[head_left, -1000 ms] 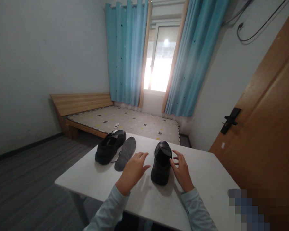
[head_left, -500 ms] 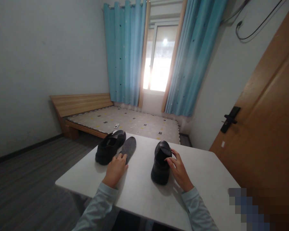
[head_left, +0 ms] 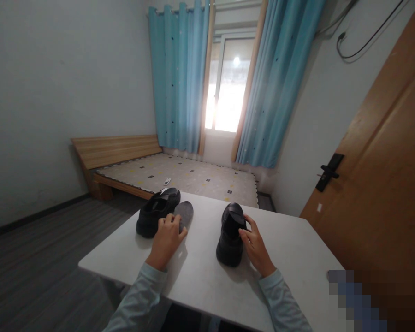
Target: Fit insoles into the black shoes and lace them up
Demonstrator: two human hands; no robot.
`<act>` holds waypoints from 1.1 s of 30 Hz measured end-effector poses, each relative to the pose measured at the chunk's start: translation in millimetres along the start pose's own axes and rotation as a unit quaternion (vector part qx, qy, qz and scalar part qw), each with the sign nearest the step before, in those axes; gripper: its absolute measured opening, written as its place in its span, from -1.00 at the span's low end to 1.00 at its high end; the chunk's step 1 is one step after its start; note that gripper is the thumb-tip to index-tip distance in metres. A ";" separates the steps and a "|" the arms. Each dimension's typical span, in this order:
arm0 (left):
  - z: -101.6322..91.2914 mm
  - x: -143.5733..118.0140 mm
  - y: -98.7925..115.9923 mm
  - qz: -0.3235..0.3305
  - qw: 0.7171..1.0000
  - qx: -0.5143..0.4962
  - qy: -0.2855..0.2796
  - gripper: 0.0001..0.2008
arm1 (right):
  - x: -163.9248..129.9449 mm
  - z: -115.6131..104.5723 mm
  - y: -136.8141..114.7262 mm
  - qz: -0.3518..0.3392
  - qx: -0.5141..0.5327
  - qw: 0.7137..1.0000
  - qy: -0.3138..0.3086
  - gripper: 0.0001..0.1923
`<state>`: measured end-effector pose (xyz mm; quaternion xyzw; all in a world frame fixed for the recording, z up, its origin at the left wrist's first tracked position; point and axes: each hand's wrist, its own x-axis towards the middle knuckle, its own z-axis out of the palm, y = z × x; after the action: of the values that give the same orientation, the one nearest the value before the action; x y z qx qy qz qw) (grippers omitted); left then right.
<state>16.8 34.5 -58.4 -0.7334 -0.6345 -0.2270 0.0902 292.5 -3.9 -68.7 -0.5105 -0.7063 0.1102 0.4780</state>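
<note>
Two black shoes are on the white table [head_left: 200, 272]. My left hand [head_left: 166, 240] curls over the near part of a grey insole [head_left: 186, 213], its thumb along the right edge; the palm hides the insole's heel end. The left shoe [head_left: 151, 216] stands just to the left of that hand. At the middle of the table, the right shoe [head_left: 229, 249] points away from me. My right hand [head_left: 258, 246] pinches the right side of its opening, thumb at the inner rim and fingers on the outside.
Past the table's far edge is a bed [head_left: 214, 180] with a patterned cover and a small white remote [head_left: 167, 181] on it. A wooden door [head_left: 373, 175] with a black handle [head_left: 329, 173] is at the right. Blue curtains [head_left: 180, 78] frame the window.
My left hand has moved slightly forward along the insole and covers more of it. The insole's far end sits a little lower in view. My right hand stays at the shoe's rim.
</note>
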 end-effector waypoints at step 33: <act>-56.4 -56.6 112.0 0.069 0.975 -0.199 0.071 -0.60 | 53.6 5.6 -38.8 0.251 0.358 0.893 0.104 -0.59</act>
<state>108.1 -59.6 -16.6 -0.7606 -0.5163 -0.3935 0.0032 263.0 24.6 -16.5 -0.4739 -0.4133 0.4179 0.6557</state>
